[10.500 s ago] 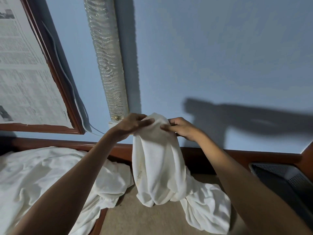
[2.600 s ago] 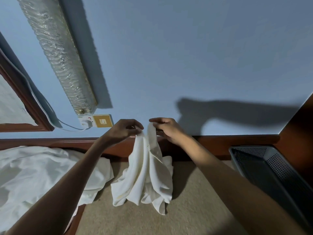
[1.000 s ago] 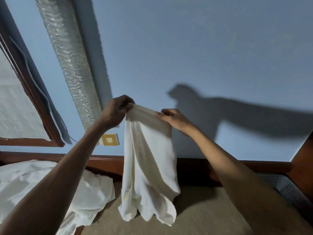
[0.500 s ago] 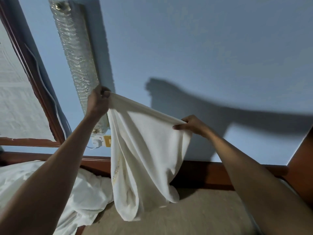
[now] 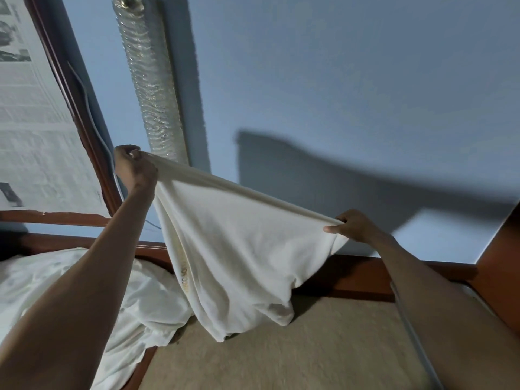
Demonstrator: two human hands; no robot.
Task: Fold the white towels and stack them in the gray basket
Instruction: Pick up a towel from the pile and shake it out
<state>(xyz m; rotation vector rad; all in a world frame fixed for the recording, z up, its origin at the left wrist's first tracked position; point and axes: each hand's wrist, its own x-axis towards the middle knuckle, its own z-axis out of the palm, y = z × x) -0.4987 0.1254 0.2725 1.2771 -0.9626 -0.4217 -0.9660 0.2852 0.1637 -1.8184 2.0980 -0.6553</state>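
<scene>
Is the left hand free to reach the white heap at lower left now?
Probably not yet: the left hand grips a top corner of the white towel, stretched across to the right hand. The heap of white cloth lies uncovered under that forearm, so only the towel stands in the way.

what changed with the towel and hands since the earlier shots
The left hand went up and leftward and the right hand out to the right, pulling apart. The white towel, bunched between them before, is now spread with its top edge stretched taut. Both hands kept their grip on that edge; nothing was let go. The pile of white cloth at the left stayed put.
</scene>
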